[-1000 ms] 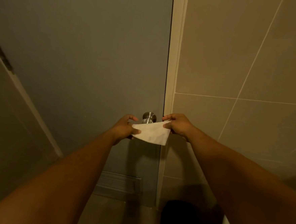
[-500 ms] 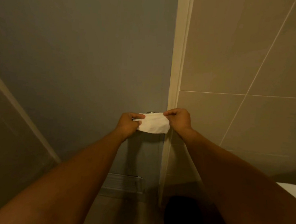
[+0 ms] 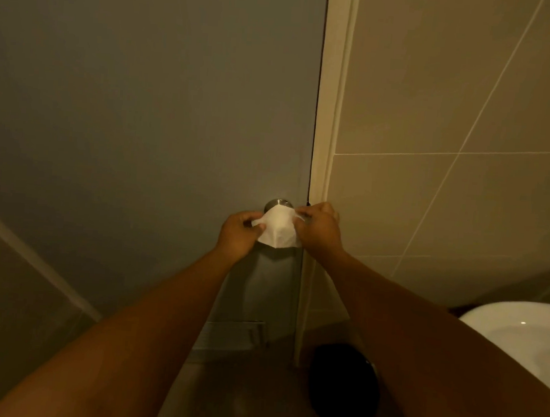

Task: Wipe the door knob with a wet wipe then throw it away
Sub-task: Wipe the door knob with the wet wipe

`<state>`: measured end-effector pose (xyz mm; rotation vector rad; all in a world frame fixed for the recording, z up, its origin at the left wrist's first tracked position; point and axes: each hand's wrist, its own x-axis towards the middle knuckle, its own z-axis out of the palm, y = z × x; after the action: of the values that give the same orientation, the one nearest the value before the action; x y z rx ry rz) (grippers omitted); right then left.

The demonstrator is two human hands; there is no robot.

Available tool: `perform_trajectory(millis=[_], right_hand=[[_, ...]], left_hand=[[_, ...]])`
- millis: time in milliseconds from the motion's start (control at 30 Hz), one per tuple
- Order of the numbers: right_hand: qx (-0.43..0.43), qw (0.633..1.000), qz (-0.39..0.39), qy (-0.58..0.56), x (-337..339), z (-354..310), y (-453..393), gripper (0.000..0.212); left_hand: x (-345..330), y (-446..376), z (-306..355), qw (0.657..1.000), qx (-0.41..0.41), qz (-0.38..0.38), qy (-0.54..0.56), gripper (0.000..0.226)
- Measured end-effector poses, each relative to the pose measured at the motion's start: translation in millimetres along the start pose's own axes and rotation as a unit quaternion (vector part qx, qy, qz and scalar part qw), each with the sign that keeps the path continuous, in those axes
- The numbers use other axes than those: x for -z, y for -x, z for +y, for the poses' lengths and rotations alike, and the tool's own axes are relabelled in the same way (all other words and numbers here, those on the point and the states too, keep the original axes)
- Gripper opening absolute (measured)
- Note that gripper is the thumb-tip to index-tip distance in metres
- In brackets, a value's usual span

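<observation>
the wet wipe (image 3: 278, 225) now lies draped over the front of the metal door knob (image 3: 278, 204), where half a second ago it was held flat and taut in the air just in front of it; only the knob's upper rim shows above the white cloth. the left hand (image 3: 237, 235) pinches the wipe's left corner between thumb and fingers, and the right hand (image 3: 319, 229) pinches the right corner the same way, so both are closed on the cloth and pulling it back around the knob's sides. the hands stand closer together than a second ago, when the wipe hung slack between them and the whole knob was bare and visible above it. this reads as the start of the wiping step proper: the cloth is in contact, though no rubbing stroke can be judged from one frame. the grey door (image 3: 149, 118) is shut against its cream frame (image 3: 327, 114). a dark round bin (image 3: 344, 389) sits on the floor below the right forearm, likely where the wipe goes afterwards. a white toilet rim (image 3: 519, 326) has come further into view at lower right, so the head has shifted
</observation>
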<state>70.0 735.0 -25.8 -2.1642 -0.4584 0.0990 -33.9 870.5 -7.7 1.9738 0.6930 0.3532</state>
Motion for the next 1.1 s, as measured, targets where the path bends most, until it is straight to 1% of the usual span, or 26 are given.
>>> perform_trajectory(millis=[67,100,200,267,367,433,467,500,567,667,733,767,833,867,933,967,1000,1033,1100], right_hand=[[0.015,0.998,0.056,0.020,-2.5,-3.5,6.2,0.030],[0.026,0.997,0.068,0.017,-4.0,-6.3,10.1,0.029],[0.054,0.998,0.026,0.002,-12.6,-16.0,21.9,0.033],[0.061,0.998,0.020,-0.001,-18.1,-18.5,26.2,0.038],[0.068,0.997,0.023,0.002,-22.3,-18.1,28.7,0.049],[0.077,0.997,0.019,-0.005,-27.0,-17.7,28.9,0.056],[0.078,0.997,0.011,-0.008,-30.5,-18.4,29.3,0.060],[0.075,0.997,0.005,-0.007,-34.9,-18.8,29.3,0.064],[0.061,0.998,0.001,-0.008,-44.4,-20.1,31.1,0.064],[0.062,0.998,0.022,-0.012,-59.6,-21.6,32.4,0.048],[0.051,0.997,0.043,-0.040,-67.6,-21.5,31.4,0.043],[0.038,0.996,0.050,-0.058,-71.9,-20.3,30.1,0.044],[0.029,0.996,0.072,-0.051,-80.7,-17.1,26.1,0.044],[0.033,0.995,0.079,-0.059,-84.3,-17.3,25.5,0.042],[0.015,0.983,0.099,-0.156,-93.9,-18.7,24.8,0.040],[-0.009,0.962,0.123,-0.243,-98.2,-23.4,25.2,0.034],[-0.037,0.941,0.146,-0.302,-101.2,-27.4,26.2,0.023],[-0.060,0.913,0.168,-0.366,-103.1,-32.6,26.0,0.017],[-0.088,0.882,0.199,-0.417,-105.5,-41.4,25.6,0.024]], left_hand=[[5.3,-4.4,-2.1,1.000,-0.005,0.013,0.003,0.030],[7.6,-6.8,-2.7,1.000,-0.007,0.021,0.004,0.029],[11.2,-15.2,-2.1,0.999,0.011,0.027,0.020,0.023],[12.6,-19.6,-0.6,0.999,0.007,0.035,-0.006,0.014],[22.0,-23.2,0.7,0.989,-0.081,0.079,-0.097,0.022],[34.6,-24.1,6.4,0.972,-0.158,0.099,-0.145,0.021],[41.1,-26.5,10.2,0.956,-0.205,0.106,-0.180,0.021],[47.9,-29.0,15.9,0.932,-0.258,0.115,-0.225,0.022],[60.5,-35.7,28.4,0.861,-0.374,0.141,-0.315,0.025],[76.2,-49.0,45.3,0.752,-0.514,0.160,-0.380,0.027],[84.4,-61.6,57.6,0.677,-0.576,0.148,-0.434,0.034],[88.7,-68.2,64.9,0.643,-0.592,0.136,-0.467,0.041],[97.8,-80.9,76.5,0.586,-0.609,0.115,-0.521,0.054],[102.7,-86.9,80.4,0.560,-0.621,0.108,-0.538,0.059],[111.3,-96.4,82.7,0.513,-0.647,0.107,-0.554,0.064],[114.1,-100.5,82.2,0.493,-0.659,0.111,-0.557,0.064],[115.5,-103.8,81.3,0.477,-0.668,0.117,-0.559,0.064],[115.7,-106.1,80.3,0.465,-0.672,0.123,-0.563,0.064],[114.4,-109.1,78.1,0.449,-0.673,0.134,-0.572,0.063]])
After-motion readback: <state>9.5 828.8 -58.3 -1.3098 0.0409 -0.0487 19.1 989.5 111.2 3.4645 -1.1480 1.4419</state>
